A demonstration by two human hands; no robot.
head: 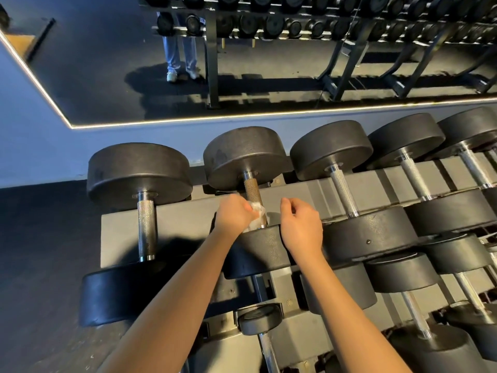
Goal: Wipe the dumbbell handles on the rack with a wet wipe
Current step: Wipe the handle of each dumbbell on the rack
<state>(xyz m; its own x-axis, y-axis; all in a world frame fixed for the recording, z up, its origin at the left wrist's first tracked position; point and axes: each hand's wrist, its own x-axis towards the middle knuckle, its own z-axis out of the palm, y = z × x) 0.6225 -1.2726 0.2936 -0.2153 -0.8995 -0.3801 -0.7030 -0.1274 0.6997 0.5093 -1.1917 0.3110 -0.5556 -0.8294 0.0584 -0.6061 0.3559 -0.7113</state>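
Dumbbell handle (252,191) is aligned 12-to-6 o'clock; wet wipe (257,215) is clutched against it by left hand (234,214); right hand (302,227) is held empty, fingers relaxed.

Nothing legible: no text, number or brand can be read. The far head of the second dumbbell from the left (242,157) has faint raised marks, too blurred to make out. In the mirror (94,65) at the far side, a small white tag (202,20) on the reflected rack is too small to read.
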